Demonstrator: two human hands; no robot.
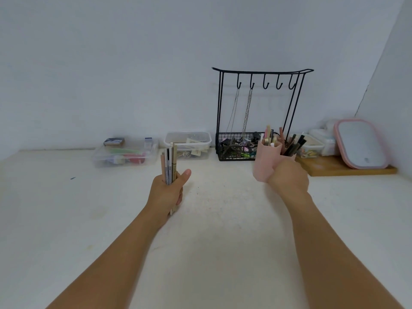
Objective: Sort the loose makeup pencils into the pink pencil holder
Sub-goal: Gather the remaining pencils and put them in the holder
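White table fills the lower field, running back to a pale wall. Black wire jewellery stand at the back, right of centre; two chains hang from its two leftmost hooks, and its basket base holds mixed small items. Pink-framed mirror leans at far right on a wooden board. Two clear plastic boxes along the wall: the larger clear box at left with coloured contents, the smaller clear box between it and the stand. More small clear containers sit between the stand and the mirror. Pink pencil holder is in front of the stand's right half, tilted, gripped by the right hand, whose fingers wrap its far side; whether its base touches the table cannot be told, as the outline is motion-blurred. Several pencils already stand in the holder: light ones in the near compartment, dark ones behind. Left hand is well apart to the left, over the table, fist closed round a bundle of makeup pencils held upright, thumb raised alongside; their ends protrude above and below the fist.
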